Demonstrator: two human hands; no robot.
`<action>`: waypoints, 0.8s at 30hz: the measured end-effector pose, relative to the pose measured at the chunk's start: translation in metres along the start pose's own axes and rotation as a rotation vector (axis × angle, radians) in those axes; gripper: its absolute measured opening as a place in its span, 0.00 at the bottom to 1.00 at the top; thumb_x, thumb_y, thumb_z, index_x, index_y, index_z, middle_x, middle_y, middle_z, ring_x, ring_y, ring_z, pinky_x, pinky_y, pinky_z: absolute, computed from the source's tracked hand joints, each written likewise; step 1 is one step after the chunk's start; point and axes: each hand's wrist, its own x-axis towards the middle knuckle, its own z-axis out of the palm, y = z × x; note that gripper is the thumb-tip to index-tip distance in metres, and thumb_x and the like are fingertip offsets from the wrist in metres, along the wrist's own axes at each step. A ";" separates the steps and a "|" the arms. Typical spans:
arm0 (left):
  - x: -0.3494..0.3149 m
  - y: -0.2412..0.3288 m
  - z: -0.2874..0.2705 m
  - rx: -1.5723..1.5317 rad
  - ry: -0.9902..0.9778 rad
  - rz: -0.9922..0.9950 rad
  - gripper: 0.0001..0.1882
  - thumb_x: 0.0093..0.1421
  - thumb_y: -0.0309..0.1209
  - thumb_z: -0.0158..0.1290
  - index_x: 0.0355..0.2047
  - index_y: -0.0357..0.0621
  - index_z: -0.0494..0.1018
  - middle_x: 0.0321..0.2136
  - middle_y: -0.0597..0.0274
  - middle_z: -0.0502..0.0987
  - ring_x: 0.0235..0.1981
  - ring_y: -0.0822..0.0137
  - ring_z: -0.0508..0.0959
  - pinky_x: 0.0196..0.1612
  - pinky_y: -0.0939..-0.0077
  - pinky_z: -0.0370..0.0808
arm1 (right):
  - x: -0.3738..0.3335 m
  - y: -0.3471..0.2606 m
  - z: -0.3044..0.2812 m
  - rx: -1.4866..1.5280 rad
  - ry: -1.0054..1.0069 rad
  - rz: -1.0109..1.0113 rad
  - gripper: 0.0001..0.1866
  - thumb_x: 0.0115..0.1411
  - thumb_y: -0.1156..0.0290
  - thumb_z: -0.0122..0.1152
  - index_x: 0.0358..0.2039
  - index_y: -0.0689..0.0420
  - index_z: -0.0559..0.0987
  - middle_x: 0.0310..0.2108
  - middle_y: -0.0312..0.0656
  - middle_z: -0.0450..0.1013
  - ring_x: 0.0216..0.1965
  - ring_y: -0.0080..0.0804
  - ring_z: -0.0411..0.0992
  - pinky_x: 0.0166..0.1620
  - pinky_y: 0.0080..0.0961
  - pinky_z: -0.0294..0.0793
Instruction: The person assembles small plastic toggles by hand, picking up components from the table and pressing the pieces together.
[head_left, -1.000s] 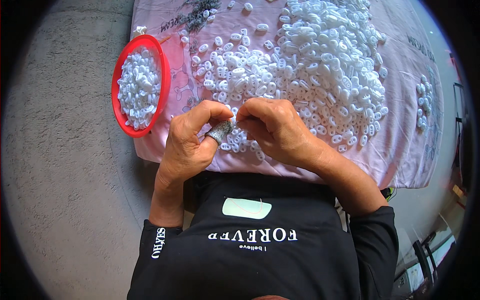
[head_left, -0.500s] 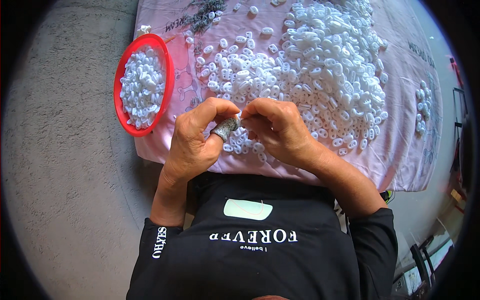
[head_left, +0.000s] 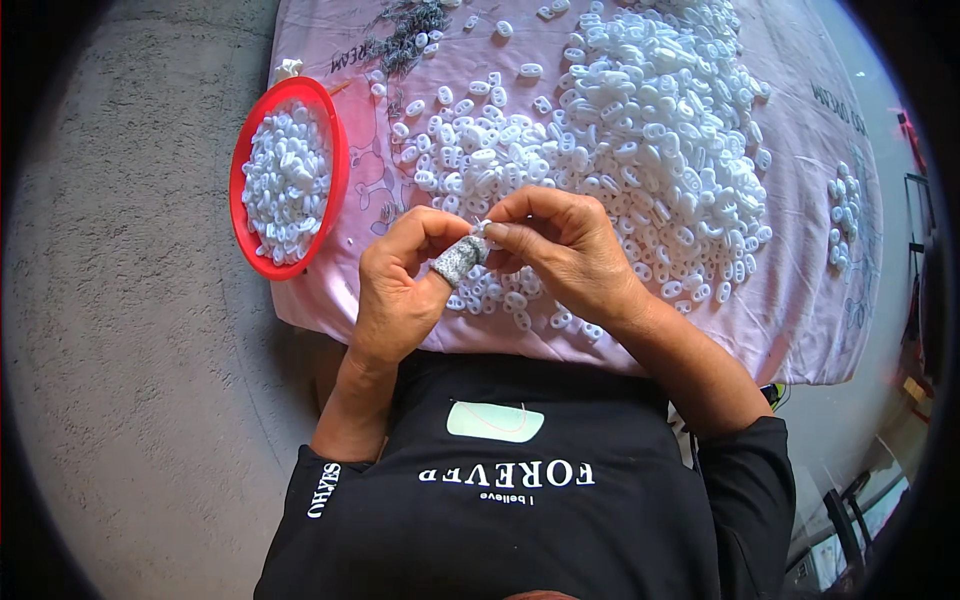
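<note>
1. Here, the left hand [head_left: 400, 290] is raised over the near edge of a pink cloth [head_left: 800, 290], fingers curled inward, with a grey fabric cot [head_left: 458, 260] covering the thumb tip.
2. The right hand [head_left: 565, 255] meets it from the other side; its thumb and forefinger are pinched together right against the covered thumb.
3. Between the two sets of fingertips sits a small white piece [head_left: 482, 229], gripped by both hands; it is too small to make out its exact shape.
4. Beyond the hands, a large heap of white plastic rings [head_left: 640, 130] spreads across the cloth, with loose ones scattered toward the hands and some lying just beneath them.
5. A red round basket [head_left: 335, 150] rests on the left edge of the cloth, holding more of the same white rings.
6. A smaller cluster of white rings [head_left: 845, 210] lies well apart on the right side of the cloth.
7. A tangle of dark threads [head_left: 405, 30] lies at the far edge of the cloth, above the basket.
8. The cloth lies on a grey floor [head_left: 130, 350].
</note>
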 end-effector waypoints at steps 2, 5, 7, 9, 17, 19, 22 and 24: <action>0.000 -0.001 0.005 -0.013 0.027 -0.031 0.08 0.55 0.16 0.51 0.37 0.36 0.71 0.31 0.66 0.74 0.34 0.77 0.75 0.41 0.83 0.72 | 0.000 0.001 0.000 0.008 0.012 -0.001 0.06 0.60 0.74 0.57 0.35 0.64 0.77 0.26 0.37 0.75 0.29 0.21 0.75 0.34 0.17 0.76; 0.001 0.000 0.008 -0.031 0.072 -0.017 0.08 0.55 0.15 0.50 0.36 0.35 0.71 0.31 0.67 0.73 0.34 0.78 0.74 0.40 0.84 0.71 | 0.000 0.001 0.000 0.026 0.040 -0.001 0.07 0.59 0.74 0.58 0.35 0.64 0.78 0.26 0.38 0.75 0.29 0.21 0.75 0.33 0.17 0.76; 0.001 0.003 0.010 -0.072 0.115 -0.025 0.09 0.55 0.14 0.49 0.36 0.36 0.71 0.31 0.67 0.73 0.33 0.79 0.74 0.39 0.85 0.71 | 0.001 0.002 -0.001 0.057 0.031 0.019 0.07 0.59 0.74 0.59 0.35 0.64 0.78 0.27 0.38 0.76 0.29 0.22 0.75 0.34 0.17 0.76; 0.001 0.002 0.014 -0.078 0.134 -0.015 0.09 0.55 0.14 0.49 0.37 0.36 0.70 0.31 0.67 0.73 0.33 0.79 0.74 0.39 0.85 0.71 | 0.000 0.000 -0.002 0.026 0.035 0.013 0.07 0.59 0.74 0.59 0.36 0.65 0.78 0.27 0.38 0.76 0.30 0.22 0.76 0.34 0.17 0.76; 0.003 0.002 0.011 -0.118 0.207 -0.006 0.07 0.58 0.17 0.48 0.37 0.36 0.70 0.31 0.67 0.75 0.34 0.79 0.74 0.38 0.86 0.70 | 0.001 0.001 0.000 0.113 0.017 -0.025 0.10 0.59 0.77 0.57 0.42 0.65 0.76 0.33 0.40 0.76 0.35 0.24 0.76 0.38 0.19 0.76; 0.004 0.004 0.009 -0.111 0.201 0.045 0.07 0.58 0.18 0.48 0.38 0.36 0.70 0.31 0.66 0.75 0.33 0.79 0.74 0.37 0.85 0.70 | 0.002 0.000 -0.001 0.211 0.014 0.015 0.12 0.59 0.79 0.56 0.44 0.65 0.75 0.35 0.41 0.75 0.36 0.25 0.76 0.40 0.20 0.76; 0.002 0.002 0.006 -0.120 0.191 0.049 0.07 0.58 0.18 0.48 0.38 0.36 0.70 0.31 0.65 0.75 0.33 0.78 0.74 0.37 0.85 0.71 | 0.001 -0.001 -0.003 0.299 0.001 0.009 0.12 0.59 0.79 0.57 0.44 0.65 0.75 0.34 0.41 0.76 0.36 0.27 0.76 0.39 0.21 0.77; 0.001 0.001 0.006 -0.130 0.178 0.043 0.07 0.59 0.18 0.48 0.39 0.36 0.70 0.31 0.64 0.75 0.33 0.78 0.75 0.38 0.85 0.71 | 0.002 -0.001 -0.004 0.278 -0.007 0.024 0.12 0.59 0.79 0.57 0.44 0.65 0.75 0.34 0.42 0.76 0.36 0.28 0.76 0.39 0.21 0.77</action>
